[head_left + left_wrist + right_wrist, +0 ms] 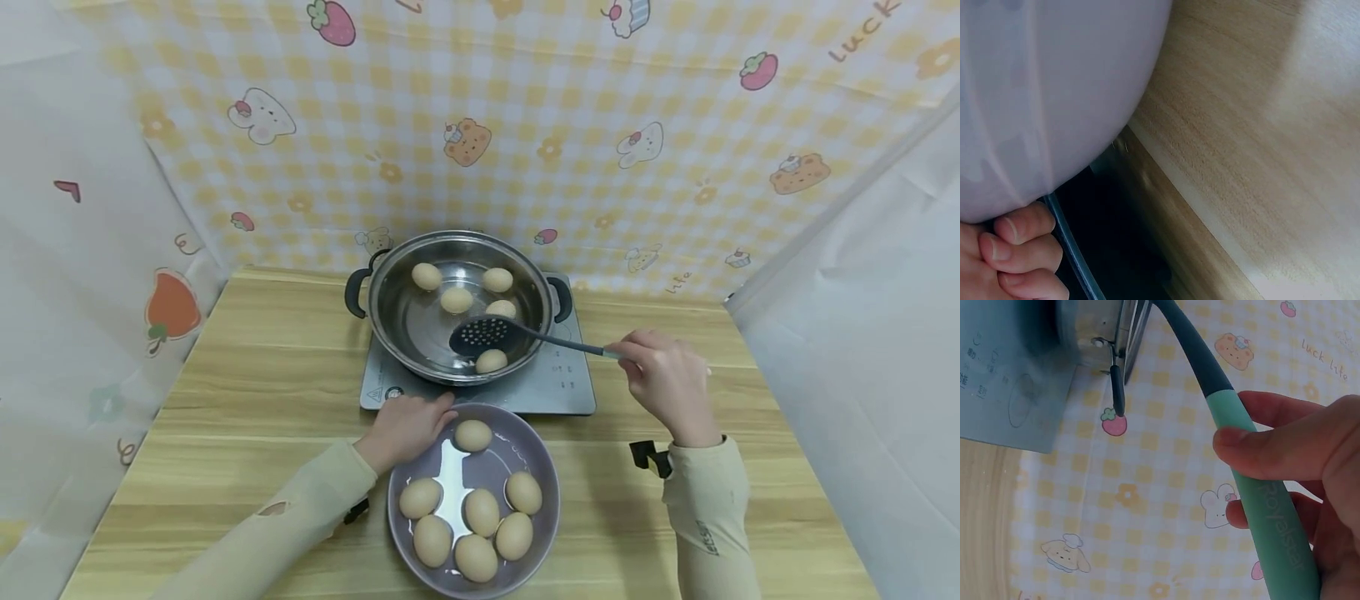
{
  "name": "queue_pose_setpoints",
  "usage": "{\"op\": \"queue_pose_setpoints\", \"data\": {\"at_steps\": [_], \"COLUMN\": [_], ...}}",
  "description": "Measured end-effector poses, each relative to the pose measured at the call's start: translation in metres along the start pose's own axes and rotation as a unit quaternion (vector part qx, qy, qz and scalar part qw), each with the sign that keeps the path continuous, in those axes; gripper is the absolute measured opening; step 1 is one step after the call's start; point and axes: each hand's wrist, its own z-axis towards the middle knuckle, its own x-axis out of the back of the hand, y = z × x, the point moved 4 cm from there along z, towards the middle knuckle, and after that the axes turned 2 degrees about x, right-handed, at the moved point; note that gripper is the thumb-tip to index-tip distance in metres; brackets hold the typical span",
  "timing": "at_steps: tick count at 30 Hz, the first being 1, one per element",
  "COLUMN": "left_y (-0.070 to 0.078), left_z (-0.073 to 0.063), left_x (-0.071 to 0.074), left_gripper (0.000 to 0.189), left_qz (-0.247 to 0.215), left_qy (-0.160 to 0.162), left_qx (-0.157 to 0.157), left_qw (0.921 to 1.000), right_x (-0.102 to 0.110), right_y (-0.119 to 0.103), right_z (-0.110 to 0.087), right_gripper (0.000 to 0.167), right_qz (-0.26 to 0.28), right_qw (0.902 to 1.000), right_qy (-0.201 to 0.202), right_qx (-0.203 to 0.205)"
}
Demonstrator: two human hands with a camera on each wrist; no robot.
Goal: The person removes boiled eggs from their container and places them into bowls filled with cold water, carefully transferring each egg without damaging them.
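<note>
My right hand grips the green handle of a dark skimmer, thumb and fingers around it in the right wrist view. The skimmer's perforated head is inside a steel pot, beside a brown egg. Several other eggs lie in the pot. My left hand holds the upper-left rim of a purple bowl. In the left wrist view its curled fingers lie against the bowl's outer wall. Several eggs sit in the bowl.
The pot stands on a grey induction cooker, with black handles at its sides. Bowl and cooker are on a wooden table. A yellow checked cloth hangs behind, and white sheets flank the table.
</note>
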Motion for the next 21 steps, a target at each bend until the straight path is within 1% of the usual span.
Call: {"op": "queue_pose_setpoints", "data": {"at_steps": [6,11,17,21], "left_y": [-0.0003,0.0006,0.0014,0.0017], "left_z": [0.0003,0.0001,-0.0007,-0.0004], "left_x": [-0.0014,-0.0019,-0.0005,0.001], "left_gripper": [0.022,0.022,0.021,0.021], "left_qz": [-0.004,-0.001,-0.002,0.006], "left_qy": [-0.004,-0.005,-0.003,0.003], "left_qx": [0.004,0.001,0.0,-0.002], "left_qw": [1.0,1.0,1.0,1.0], "right_x": [-0.0039,-0.0061,-0.0047,-0.0057], "right_y": [-0.0017,-0.0049,-0.009,-0.01], "right_z": [-0.0023,-0.0035,-0.0012,0.0001], "right_gripper": [0.028,0.026,0.021,0.019], "right_qz": [0.015,0.032,0.059,0.084], "right_qw": [0.9995,0.9983,0.9938,0.9865], "right_qy": [-0.025,-0.049,-0.094,-0.138], "right_qx": [0.011,0.007,-0.009,-0.028]}}
